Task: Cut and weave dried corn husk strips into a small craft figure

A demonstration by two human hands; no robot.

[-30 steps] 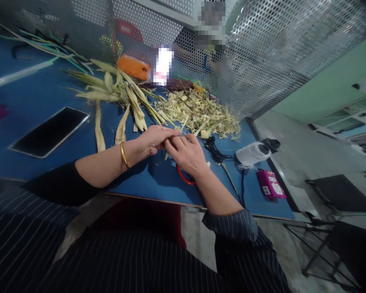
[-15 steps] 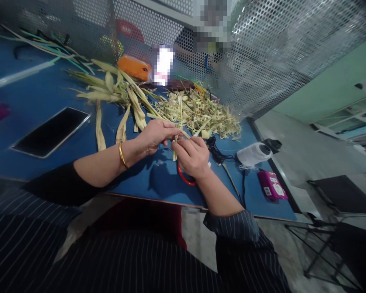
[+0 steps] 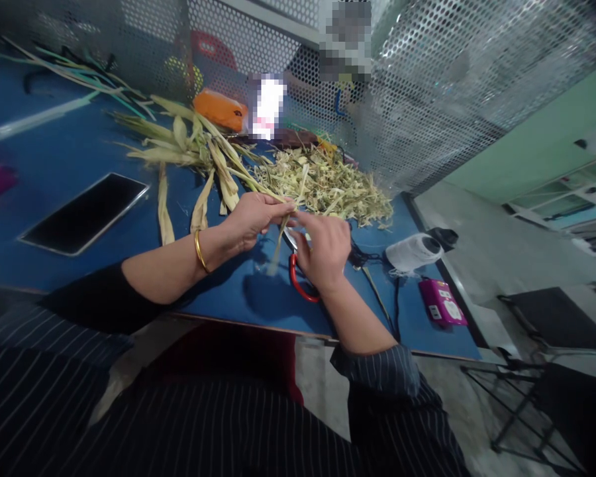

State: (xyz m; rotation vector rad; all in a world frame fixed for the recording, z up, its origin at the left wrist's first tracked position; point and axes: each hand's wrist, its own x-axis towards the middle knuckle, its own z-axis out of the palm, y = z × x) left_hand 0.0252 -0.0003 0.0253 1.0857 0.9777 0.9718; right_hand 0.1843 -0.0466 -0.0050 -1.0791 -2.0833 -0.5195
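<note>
My left hand (image 3: 258, 217) pinches a pale corn husk strip (image 3: 279, 244) between thumb and fingers. The strip's lower end hangs down, blurred, over the blue table. Longer husk stems run from the pinch up toward a bundle of dried corn husks (image 3: 179, 142). Close beside it, my right hand (image 3: 325, 246) has its thumb apart from its fingers, and the fingertips reach to the husk by the left fingertips. Under the right hand lies a pair of scissors with a red handle (image 3: 300, 283), partly covered by that hand.
A heap of husk scraps (image 3: 322, 182) lies behind my hands, before a perforated metal screen (image 3: 417, 99). On the left is a dark phone (image 3: 84, 213). A white thread spool (image 3: 412, 252), black cord (image 3: 365, 255) and purple packet (image 3: 442, 303) lie right. A lit screen (image 3: 268, 106) stands behind.
My right hand has loosened its pinch and shifted slightly right, uncovering more of the scissors. The husk strip's hanging end has swung left. My left hand keeps its hold.
</note>
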